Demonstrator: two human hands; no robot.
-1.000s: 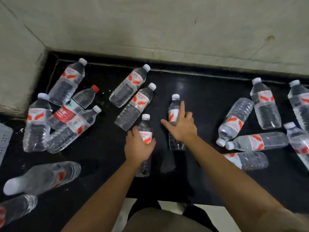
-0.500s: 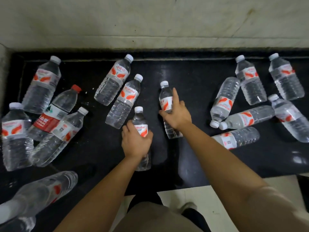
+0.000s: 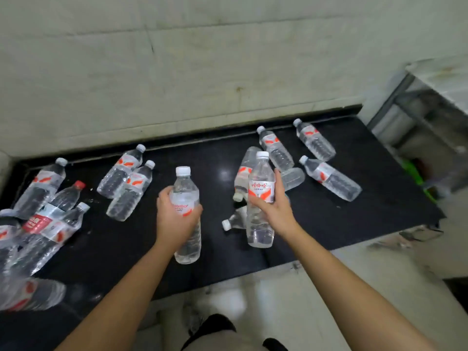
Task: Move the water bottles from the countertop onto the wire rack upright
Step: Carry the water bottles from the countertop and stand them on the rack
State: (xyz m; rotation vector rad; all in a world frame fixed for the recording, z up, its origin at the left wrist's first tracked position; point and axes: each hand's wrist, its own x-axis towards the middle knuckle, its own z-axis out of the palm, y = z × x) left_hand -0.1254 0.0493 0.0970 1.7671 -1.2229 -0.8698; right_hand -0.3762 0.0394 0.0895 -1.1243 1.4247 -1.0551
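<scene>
My left hand (image 3: 174, 219) grips a clear water bottle (image 3: 186, 188) with a white cap and red label, held upright above the black countertop (image 3: 354, 216). A second white-capped bottle (image 3: 260, 178) stands upright in my right hand (image 3: 274, 211), also lifted off the counter. Several more bottles lie on the counter: a group at the left including a red-capped bottle (image 3: 67, 196), a pair behind my left hand (image 3: 126, 178), and a group at the right (image 3: 329, 177). A grey metal rack (image 3: 425, 117) shows at the far right, blurred.
A pale tiled wall (image 3: 177, 72) backs the counter. The counter's right end stops short of the rack, with a green object (image 3: 412, 173) low in the gap. Light floor lies below the counter's front edge.
Both hands have lifted their bottles off the counter and turned them upright. The view has swung right, bringing the rack into sight.
</scene>
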